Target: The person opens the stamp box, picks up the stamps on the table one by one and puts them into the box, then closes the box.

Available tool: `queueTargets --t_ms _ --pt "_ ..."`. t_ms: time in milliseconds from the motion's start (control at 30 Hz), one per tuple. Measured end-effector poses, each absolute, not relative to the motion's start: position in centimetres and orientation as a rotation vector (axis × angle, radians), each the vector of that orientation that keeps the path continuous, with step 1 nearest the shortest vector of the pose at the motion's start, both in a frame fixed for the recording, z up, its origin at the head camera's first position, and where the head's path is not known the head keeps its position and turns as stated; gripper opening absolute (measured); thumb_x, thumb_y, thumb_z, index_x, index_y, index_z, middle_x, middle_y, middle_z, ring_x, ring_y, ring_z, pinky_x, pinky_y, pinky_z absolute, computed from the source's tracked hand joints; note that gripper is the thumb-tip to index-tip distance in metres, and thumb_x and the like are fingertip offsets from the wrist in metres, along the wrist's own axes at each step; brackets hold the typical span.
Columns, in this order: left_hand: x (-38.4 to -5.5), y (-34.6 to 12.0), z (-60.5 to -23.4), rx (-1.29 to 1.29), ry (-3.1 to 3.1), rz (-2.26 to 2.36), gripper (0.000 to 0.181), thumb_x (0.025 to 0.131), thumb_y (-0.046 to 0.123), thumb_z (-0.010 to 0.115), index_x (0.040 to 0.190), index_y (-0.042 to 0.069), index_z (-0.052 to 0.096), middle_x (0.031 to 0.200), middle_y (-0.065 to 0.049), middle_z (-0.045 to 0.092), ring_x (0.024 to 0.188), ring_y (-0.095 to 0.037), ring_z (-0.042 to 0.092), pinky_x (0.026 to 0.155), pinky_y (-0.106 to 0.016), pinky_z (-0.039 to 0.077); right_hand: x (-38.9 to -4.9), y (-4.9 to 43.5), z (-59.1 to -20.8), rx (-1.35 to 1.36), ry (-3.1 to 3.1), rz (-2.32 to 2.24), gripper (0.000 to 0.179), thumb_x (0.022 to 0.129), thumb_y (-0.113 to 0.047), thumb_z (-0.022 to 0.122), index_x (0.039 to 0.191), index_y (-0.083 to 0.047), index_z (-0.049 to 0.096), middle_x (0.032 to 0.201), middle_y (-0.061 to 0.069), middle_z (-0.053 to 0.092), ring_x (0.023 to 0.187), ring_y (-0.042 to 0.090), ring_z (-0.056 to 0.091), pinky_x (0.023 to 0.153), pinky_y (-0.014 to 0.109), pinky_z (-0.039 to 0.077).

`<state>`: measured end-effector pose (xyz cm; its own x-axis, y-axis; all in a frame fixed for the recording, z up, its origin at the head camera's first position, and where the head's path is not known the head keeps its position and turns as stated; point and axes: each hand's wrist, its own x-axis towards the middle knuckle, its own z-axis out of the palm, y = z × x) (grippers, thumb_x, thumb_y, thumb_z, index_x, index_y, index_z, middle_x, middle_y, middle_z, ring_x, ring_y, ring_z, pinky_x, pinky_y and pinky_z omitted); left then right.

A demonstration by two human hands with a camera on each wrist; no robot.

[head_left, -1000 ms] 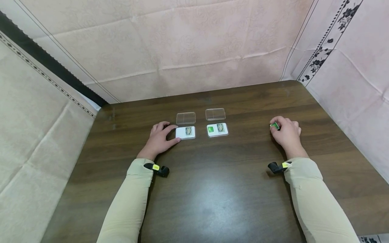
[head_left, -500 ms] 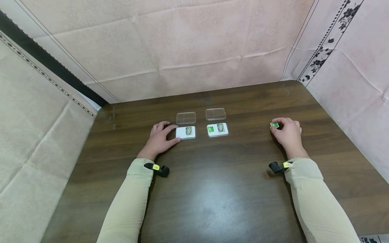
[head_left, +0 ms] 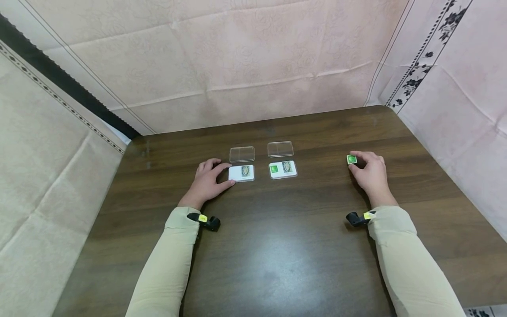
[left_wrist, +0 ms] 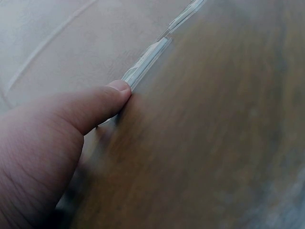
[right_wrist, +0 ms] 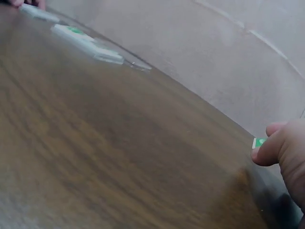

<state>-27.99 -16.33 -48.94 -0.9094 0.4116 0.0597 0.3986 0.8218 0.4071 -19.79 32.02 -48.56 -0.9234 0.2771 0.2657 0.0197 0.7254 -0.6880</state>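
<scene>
My left hand lies at the left end of a flat white plastic case bearing a small printed oval picture, its edges held between thumb and index finger. In the left wrist view the thumb presses against the near edge of this case. To its right lies a second white case, which carries a green square as well as an oval picture. Over the right part of the table, my right hand pinches a small green square with a white border between thumb and fingertips.
Two clear plastic lids, one on the left and one on the right, lie just behind the cases. The dark wooden table ends at a pale cloth backdrop.
My right hand has shifted slightly left, and the green square it pinches has turned so more of its face shows. The left hand and cases stay put.
</scene>
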Motion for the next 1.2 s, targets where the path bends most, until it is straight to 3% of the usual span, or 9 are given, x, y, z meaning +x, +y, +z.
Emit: queueTargets --t_ms 1200 --pt "-28.0 -16.5 -49.0 0.670 2.971 0.652 0.060 0.093 0.056 0.065 0.145 0.029 0.053 0.156 -0.013 0.033 0.141 -0.038 0.025 0.112 -0.059 0.025 -22.7 21.5 -48.7 -0.059 -2.509 1.169 0.034 0.093 -0.016 0.075 0.125 -0.008 0.071 0.128 0.012 0.064 0.124 0.034 0.046 0.104 0.051 0.037"
